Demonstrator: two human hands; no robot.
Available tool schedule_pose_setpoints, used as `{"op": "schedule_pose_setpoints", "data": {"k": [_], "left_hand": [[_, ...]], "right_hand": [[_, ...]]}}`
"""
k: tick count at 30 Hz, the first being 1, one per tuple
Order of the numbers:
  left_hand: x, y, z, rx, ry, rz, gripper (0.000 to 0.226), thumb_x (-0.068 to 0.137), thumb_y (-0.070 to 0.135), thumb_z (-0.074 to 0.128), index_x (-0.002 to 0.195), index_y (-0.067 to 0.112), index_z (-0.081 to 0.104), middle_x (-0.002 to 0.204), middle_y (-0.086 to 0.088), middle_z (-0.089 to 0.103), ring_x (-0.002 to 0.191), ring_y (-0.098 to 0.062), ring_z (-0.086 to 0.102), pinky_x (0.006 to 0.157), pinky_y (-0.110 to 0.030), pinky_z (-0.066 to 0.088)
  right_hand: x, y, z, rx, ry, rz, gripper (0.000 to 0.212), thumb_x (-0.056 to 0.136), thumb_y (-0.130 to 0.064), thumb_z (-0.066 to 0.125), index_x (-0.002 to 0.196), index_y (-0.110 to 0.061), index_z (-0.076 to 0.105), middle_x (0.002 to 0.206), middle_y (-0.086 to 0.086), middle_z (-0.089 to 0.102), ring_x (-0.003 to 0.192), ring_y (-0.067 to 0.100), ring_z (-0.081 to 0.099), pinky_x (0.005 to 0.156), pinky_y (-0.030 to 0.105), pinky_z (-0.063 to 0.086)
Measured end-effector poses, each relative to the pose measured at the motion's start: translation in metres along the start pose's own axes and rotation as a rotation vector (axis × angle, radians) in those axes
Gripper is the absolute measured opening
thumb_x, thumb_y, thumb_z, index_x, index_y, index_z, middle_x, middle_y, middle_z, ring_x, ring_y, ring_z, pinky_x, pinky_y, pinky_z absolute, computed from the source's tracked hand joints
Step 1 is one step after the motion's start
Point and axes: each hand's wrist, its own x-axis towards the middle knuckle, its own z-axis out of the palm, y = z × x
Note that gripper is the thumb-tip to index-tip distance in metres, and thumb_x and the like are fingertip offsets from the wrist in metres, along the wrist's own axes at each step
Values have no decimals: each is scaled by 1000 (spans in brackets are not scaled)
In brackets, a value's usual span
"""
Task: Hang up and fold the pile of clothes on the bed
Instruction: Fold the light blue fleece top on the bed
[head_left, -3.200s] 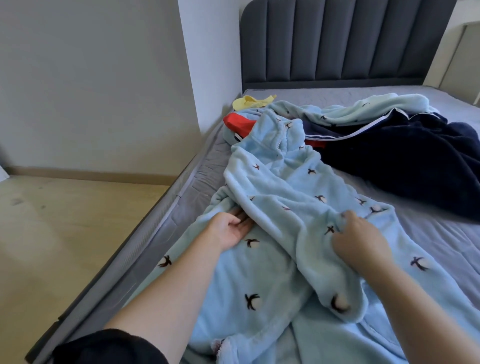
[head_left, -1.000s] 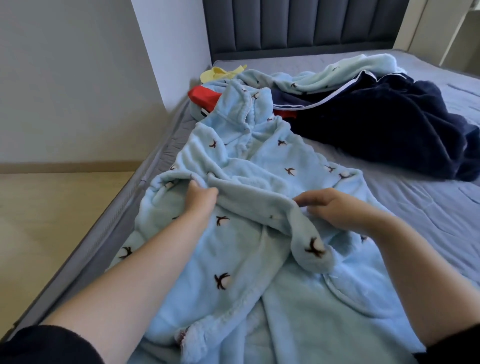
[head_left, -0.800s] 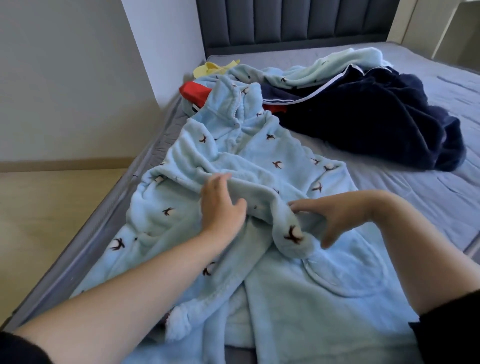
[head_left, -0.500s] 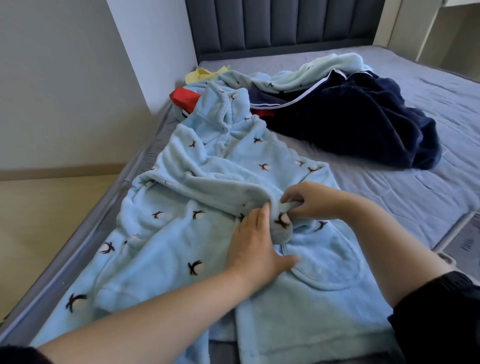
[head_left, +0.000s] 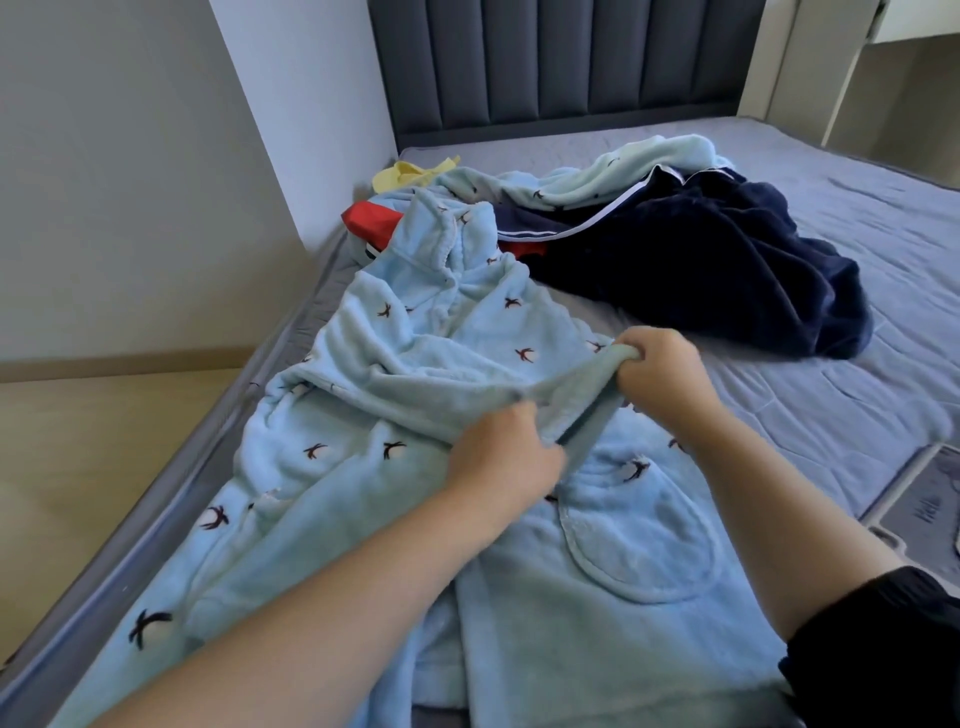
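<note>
Light-blue fleece robe (head_left: 415, 364) lay spread along the left edge of the bed (head_left: 857, 218). Left hand (head_left: 501, 452) and right hand (head_left: 660, 369) each gripped its raised sleeve, fingers curled. Navy garment (head_left: 701, 270) lay beyond, nearer the headboard (head_left: 561, 57).

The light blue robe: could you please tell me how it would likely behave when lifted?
Probably floppy: the light blue robe drapes between left hand and right hand. Its fluffy pile likely resists slipping. Spread wide, it may drag.
</note>
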Motion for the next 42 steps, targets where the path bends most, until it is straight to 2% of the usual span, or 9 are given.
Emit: {"op": "schedule_pose_setpoints", "data": {"k": [4, 9, 13, 17, 25, 28, 33, 37, 42], "left_hand": [[-11, 18, 8, 395, -278, 245, 40, 87, 46, 45, 61, 16, 41, 67, -4, 51, 63, -28, 45, 53, -31, 31], [-7, -1, 10, -27, -825, 75, 34, 97, 43, 44, 92, 13, 58, 70, -9, 66, 48, -16, 60, 53, -24, 48], [16, -38, -5, -210, -785, -258, 33, 101, 32, 38, 82, 11, 55, 64, -11, 67, 44, -16, 62, 41, -17, 44], [31, -88, -29, -14, -564, -599, 71, 98, 54, 31, 72, -5, 59, 57, -20, 66, 36, -20, 59, 36, -16, 43], [32, -119, -24, -1495, -72, -804, 14, 91, 6, 45, 91, 4, 59, 64, -10, 67, 53, -21, 68, 50, -28, 58], [26, -112, -31, -921, -199, -855, 20, 85, 5, 38, 92, 1, 56, 56, -10, 63, 41, -20, 62, 38, -20, 49], [30, -78, -32, 708, -92, -210, 30, 91, 42, 48, 73, 17, 47, 86, -3, 62, 70, -20, 49, 60, -27, 37], [11, -31, 1, 394, -199, 579, 42, 79, 62, 57, 93, 23, 56, 95, 8, 53, 93, -15, 49, 74, -32, 41], [-12, -5, 43, 423, -23, 772, 39, 74, 13, 65, 112, 8, 60, 101, -8, 62, 89, -29, 57, 66, -37, 45]], "right_hand": [[5, 0, -29, 27, -359, -12, 49, 66, 11, 37, 55, -26, 68, 64, -3, 60, 63, 14, 48, 60, 24, 39], [-6, 15, -39, -685, -1068, 74, 37, 80, -8, 58, 92, -41, 70, 104, -11, 64, 98, 12, 57, 93, 27, 44], [-1, 13, -29, -96, -614, 253, 31, 88, -5, 47, 101, -26, 66, 113, -2, 65, 104, 18, 60, 98, 36, 45], [-1, 12, -7, -456, -603, 265, 39, 94, -52, 45, 97, -16, 60, 96, -2, 63, 87, 17, 58, 73, 29, 43], [-3, 32, -9, 346, -436, 532, 24, 83, -24, 72, 95, -4, 68, 94, 15, 70, 84, 29, 66, 84, 46, 55], [-1, 44, -17, -177, -516, 465, 38, 79, -43, 71, 89, -7, 69, 88, 8, 67, 79, 24, 61, 78, 40, 51], [-7, 56, -23, -177, -626, 601, 66, 73, -66, 66, 96, -5, 66, 87, 12, 73, 80, 30, 70, 75, 40, 57], [-7, 56, -35, 99, -792, 694, 48, 80, -44, 71, 105, -3, 64, 83, 10, 74, 65, 19, 70, 53, 26, 53], [-7, 63, -36, 391, -803, 739, 7, 90, -4, 55, 96, -1, 59, 76, 11, 61, 57, 15, 59, 48, 23, 48]]}}
